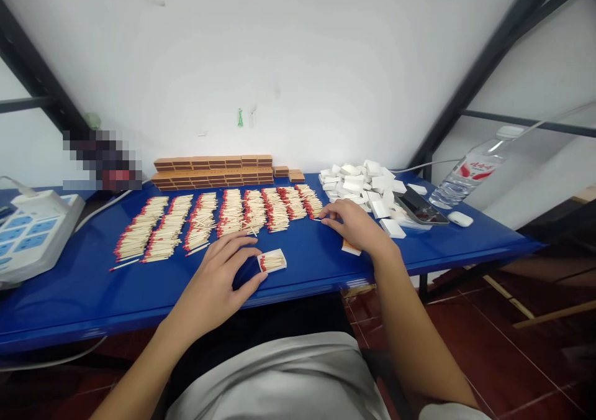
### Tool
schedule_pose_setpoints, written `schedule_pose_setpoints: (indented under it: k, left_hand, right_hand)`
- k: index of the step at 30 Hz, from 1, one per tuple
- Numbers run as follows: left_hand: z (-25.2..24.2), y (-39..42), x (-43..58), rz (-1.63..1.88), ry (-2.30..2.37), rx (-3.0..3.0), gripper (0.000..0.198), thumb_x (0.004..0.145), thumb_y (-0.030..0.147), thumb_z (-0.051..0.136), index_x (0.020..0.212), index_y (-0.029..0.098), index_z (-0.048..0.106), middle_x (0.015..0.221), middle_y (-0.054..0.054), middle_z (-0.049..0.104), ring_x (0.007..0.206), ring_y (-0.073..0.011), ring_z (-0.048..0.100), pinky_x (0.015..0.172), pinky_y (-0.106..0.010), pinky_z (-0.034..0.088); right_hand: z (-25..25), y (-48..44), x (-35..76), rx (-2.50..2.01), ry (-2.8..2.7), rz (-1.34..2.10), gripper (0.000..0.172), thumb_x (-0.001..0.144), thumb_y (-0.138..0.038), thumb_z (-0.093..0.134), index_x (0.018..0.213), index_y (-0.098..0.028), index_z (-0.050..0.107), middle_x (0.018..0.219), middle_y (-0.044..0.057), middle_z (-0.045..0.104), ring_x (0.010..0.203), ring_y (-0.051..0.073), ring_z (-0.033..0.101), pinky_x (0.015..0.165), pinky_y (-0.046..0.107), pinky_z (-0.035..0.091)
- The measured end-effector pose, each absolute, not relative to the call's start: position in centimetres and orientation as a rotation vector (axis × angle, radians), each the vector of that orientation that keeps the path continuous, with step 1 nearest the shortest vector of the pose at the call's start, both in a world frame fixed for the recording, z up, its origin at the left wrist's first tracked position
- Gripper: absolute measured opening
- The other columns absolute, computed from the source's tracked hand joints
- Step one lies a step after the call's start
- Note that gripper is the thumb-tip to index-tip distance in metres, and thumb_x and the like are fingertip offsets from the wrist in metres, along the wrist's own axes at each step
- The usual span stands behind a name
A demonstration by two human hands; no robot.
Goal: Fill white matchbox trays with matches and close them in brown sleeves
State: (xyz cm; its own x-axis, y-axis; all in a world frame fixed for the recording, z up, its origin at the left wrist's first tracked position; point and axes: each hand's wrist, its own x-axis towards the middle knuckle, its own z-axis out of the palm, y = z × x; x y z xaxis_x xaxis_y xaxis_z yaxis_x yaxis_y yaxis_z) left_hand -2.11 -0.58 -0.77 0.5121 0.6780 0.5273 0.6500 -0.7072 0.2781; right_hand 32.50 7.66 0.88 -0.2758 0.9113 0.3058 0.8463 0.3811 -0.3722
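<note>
A small white matchbox tray (272,262) with red-tipped matches inside lies near the table's front edge. The thumb and index finger of my left hand (222,272) are at its left corners, gripping it lightly, while the other fingers stretch forward. My right hand (352,222) pinches at the near end of the rightmost row of matches (308,201); a match shows at its fingertips. Several more heaped rows of matches (200,220) spread to the left. Partly hidden under my right wrist is an orange-and-white matchbox piece (351,248).
Stacked brown matchboxes (213,173) line the wall. On the right are a pile of white trays (356,182), a phone (421,207), a white earbud case (460,219) and a tilted water bottle (472,170). A power strip (35,237) sits at the left on the blue table (298,283).
</note>
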Motion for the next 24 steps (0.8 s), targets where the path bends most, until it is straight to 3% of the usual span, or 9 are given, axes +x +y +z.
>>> schedule_pose_setpoints:
  k: [15,19,24]
  left_hand:
    - [-0.74,-0.58,-2.08,0.967,1.181,2.699,0.019,0.105,0.038,0.065,0.121,0.027,0.069,0.139,-0.009,0.068,0.140,-0.0302,0.058,0.119,-0.054,0.046]
    - [-0.79,-0.55,-2.09,0.972,1.182,2.688,0.019,0.105,0.038,0.065,0.120,0.027,0.069,0.140,-0.009,0.068,0.140,-0.0302,0.057,0.120,-0.054,0.045]
    - [-0.76,-0.53,-2.10,0.969,1.184,2.681,0.021,0.105,0.040,0.065,0.120,0.027,0.069,0.140,-0.008,0.068,0.140,-0.0305,0.057,0.121,-0.054,0.045]
  right_hand:
    - [0.27,8.03,32.52,-1.454,-2.194,0.147,0.022,0.100,-0.025,0.065,0.113,-0.022,0.082,0.093,0.009,0.072,0.094,0.028,0.062,0.082,0.039,0.046]
    - [0.38,8.00,32.45,-1.454,-2.187,0.159,0.021,0.101,-0.024,0.063,0.110,-0.023,0.082,0.093,0.008,0.072,0.093,0.027,0.062,0.082,0.038,0.045]
    - [0.59,7.94,32.25,-1.490,-2.167,0.200,0.012,0.096,-0.020,0.065,0.088,-0.020,0.073,0.083,0.005,0.068,0.083,0.023,0.060,0.076,0.034,0.044]
